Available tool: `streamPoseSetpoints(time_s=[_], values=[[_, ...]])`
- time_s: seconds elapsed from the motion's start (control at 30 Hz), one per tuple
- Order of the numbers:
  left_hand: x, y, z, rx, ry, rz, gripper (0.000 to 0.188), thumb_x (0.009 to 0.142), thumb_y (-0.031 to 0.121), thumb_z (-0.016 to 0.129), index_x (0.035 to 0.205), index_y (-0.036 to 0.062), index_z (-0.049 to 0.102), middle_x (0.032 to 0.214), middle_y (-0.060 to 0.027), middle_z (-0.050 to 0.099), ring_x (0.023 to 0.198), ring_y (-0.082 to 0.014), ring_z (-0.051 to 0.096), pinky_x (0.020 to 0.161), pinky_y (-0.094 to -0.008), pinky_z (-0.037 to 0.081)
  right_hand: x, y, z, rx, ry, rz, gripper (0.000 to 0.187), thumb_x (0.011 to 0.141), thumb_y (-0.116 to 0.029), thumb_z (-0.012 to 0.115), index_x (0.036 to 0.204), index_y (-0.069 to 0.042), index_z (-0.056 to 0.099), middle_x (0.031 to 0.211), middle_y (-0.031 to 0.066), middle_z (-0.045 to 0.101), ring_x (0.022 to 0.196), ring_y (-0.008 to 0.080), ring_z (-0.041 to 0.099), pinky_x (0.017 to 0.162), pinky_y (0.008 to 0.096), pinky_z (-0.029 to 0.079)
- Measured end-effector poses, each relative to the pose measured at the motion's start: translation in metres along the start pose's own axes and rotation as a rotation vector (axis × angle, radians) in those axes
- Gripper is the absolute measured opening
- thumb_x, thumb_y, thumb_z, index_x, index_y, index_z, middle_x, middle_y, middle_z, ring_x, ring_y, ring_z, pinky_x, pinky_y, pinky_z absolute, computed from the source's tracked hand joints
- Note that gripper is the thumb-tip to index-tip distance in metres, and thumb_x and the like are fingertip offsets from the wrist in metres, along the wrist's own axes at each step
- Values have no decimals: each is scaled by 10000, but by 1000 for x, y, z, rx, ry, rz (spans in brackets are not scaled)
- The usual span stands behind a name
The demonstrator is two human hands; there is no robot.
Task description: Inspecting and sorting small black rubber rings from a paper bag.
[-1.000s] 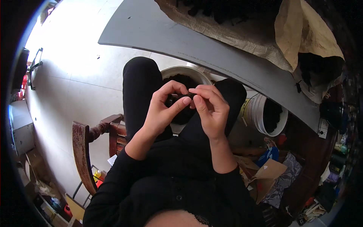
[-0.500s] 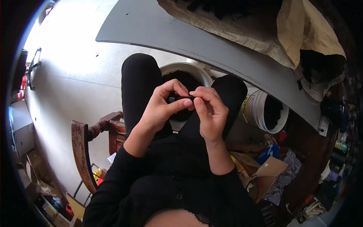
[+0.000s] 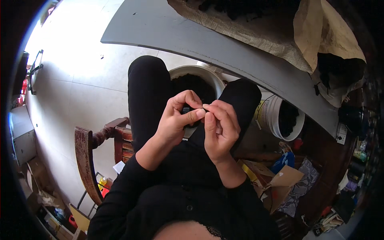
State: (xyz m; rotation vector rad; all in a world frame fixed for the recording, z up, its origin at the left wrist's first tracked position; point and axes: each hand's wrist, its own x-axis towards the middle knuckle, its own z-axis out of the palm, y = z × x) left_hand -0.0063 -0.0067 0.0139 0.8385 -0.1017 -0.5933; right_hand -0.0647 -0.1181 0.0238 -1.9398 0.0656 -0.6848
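Note:
Over my lap, my left hand (image 3: 171,121) and my right hand (image 3: 221,131) meet at their fingertips. Both are closed in a pinch on a small black piece (image 3: 205,111), mostly covered by the fingers; its exact kind cannot be made out. Behind the hands, between my knees, stands a white bucket (image 3: 219,81) holding a heap of black bits. A second white bucket (image 3: 273,116) lies tilted beyond my right knee, with more black material inside.
A grey board (image 3: 244,66) crosses ahead, bearing an open woven sack (image 3: 256,42) of black pieces. To the left is a worn wooden chair part (image 3: 85,156). A torn cardboard box (image 3: 286,178) and clutter lie at the right, near a power strip (image 3: 341,134).
Both hands have dropped slightly toward me, still pinched together. Less of the black piece shows between the fingers now.

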Motion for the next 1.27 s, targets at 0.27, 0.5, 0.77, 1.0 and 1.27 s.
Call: streamPoseSetpoints(time_s=[0.27,0.5,0.77,1.0,1.27], values=[[9,23,-10,604,-285,113,392,713,126,748,1057,27,589,1077,-67,540,952,-140,523,615,-197,436,18,18,-26,824,-64,627,257,950,-203,458,980,18,585,851,74,596,613,96,531,500,203,420],[15,26,-9,891,-304,354,417,646,97,781,1013,46,590,1087,-72,561,926,-160,557,645,-253,465,19,23,-28,569,-289,589,312,958,-247,435,1010,14,598,829,57,595,642,85,525,510,181,407],[7,20,3,870,-77,253,322,646,40,750,913,-9,576,890,-80,608,795,-182,595,668,-253,463,11,11,-16,292,-115,235,215,922,-191,538,981,8,593,850,17,561,657,47,485,551,177,377],[11,9,2,785,-187,535,170,774,50,626,927,-7,582,868,-93,566,677,-144,542,592,-225,424,2,8,5,550,83,380,174,935,-144,501,984,10,566,793,10,554,588,36,459,523,171,366],[0,16,-10,573,-36,199,130,855,115,549,930,14,583,905,-57,541,736,-159,508,661,-250,412,36,32,4,219,-67,96,171,926,-143,515,1012,-1,554,833,48,549,653,75,484,599,200,402]])
